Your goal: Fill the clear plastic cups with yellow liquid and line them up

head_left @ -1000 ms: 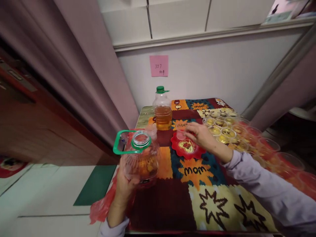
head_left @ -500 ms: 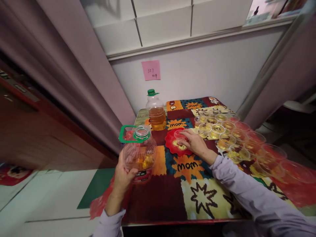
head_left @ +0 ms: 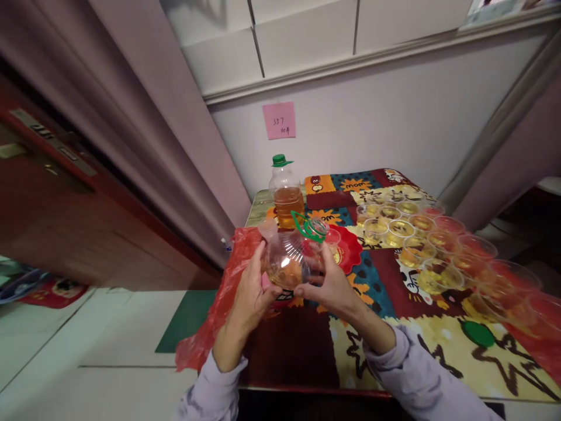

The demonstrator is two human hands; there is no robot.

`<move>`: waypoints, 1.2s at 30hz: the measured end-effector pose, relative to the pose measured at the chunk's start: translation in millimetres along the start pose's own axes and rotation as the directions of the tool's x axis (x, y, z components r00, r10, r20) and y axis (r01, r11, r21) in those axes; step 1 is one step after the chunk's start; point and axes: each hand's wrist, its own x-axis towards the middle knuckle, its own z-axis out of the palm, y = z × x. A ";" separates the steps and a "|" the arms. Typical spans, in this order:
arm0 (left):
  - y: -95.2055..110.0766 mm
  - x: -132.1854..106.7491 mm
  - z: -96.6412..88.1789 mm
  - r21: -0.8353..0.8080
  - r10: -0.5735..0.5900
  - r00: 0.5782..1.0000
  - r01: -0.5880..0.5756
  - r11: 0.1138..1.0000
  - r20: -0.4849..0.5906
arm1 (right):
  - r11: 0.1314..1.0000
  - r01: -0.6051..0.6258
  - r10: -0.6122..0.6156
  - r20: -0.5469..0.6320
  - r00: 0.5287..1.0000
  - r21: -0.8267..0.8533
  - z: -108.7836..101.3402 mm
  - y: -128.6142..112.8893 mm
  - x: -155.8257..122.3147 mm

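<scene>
Both my hands grip a clear plastic jug [head_left: 289,263] with a green ring handle and an open mouth, holding a little amber liquid. My left hand [head_left: 252,292] wraps its left side; my right hand [head_left: 328,286] wraps its right side. The jug is tilted, mouth pointing right toward a small clear cup [head_left: 333,238] standing on a red plate [head_left: 350,251]. Behind stands a second bottle [head_left: 286,196] with a green cap, half full of amber liquid.
Several clear cups [head_left: 401,231] with yellow liquid stand in rows on the right of the patterned tablecloth [head_left: 385,280]. A green cap [head_left: 477,333] lies near the front right. A red plastic bag [head_left: 219,304] hangs off the table's left edge. A pink note [head_left: 279,120] is stuck on the wall.
My right hand left the cup on the red plate and took hold of the jug. The jug moved right over the table and tipped toward the cup.
</scene>
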 end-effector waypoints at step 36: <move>-19.2 -22.6 -11.2 -0.813 -0.766 0.474 0.159 0.560 -0.435 | 0.974 -0.008 -0.002 0.043 0.999 0.226 -2.4 54.4 38.7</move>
